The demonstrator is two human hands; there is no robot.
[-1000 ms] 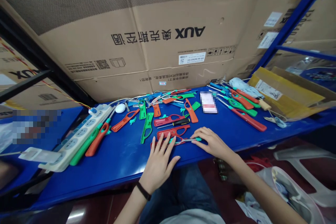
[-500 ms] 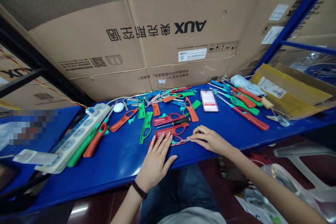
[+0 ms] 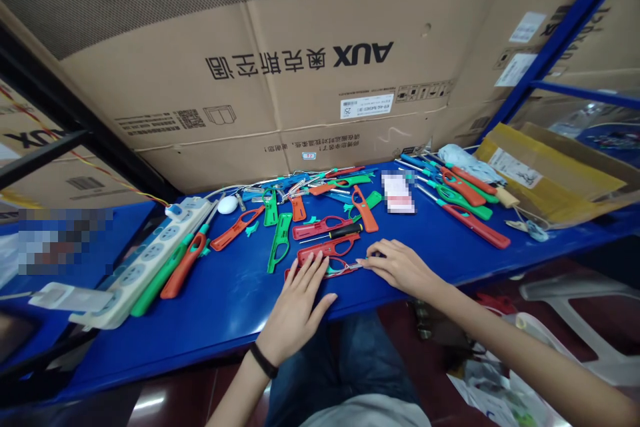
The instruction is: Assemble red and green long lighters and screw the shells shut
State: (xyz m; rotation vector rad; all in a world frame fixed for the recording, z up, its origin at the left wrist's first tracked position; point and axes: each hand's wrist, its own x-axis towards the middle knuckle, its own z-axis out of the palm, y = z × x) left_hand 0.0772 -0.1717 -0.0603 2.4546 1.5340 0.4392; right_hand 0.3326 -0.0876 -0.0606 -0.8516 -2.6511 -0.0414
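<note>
My left hand (image 3: pixel 300 303) lies flat with its fingers stretched over a red lighter casing (image 3: pixel 343 273) near the table's front edge. This casing is opened up, with thin wires and a teal piece showing in it. My right hand (image 3: pixel 400 265) is closed in a pinch at the casing's right end, on a thin metal tube (image 3: pixel 356 266). The fingers partly hide the tube's end. Just behind lies a red lighter half (image 3: pixel 320 250). Beyond it are a screwdriver (image 3: pixel 345 231) with a black and yellow handle and another red half (image 3: pixel 315 229).
Several green and orange casing pieces (image 3: pixel 280 240) lie across the blue table (image 3: pixel 225 293). A power strip (image 3: pixel 145 260) with lighters beside it runs along the left. Whole lighters (image 3: pixel 475 223) and a yellow-taped carton (image 3: pixel 555 167) are at right. Large cardboard boxes (image 3: pixel 300 7) stand behind.
The camera view has shifted slightly. My right fingers have shifted a little at the tube; my left hand stays flat on the casing.
</note>
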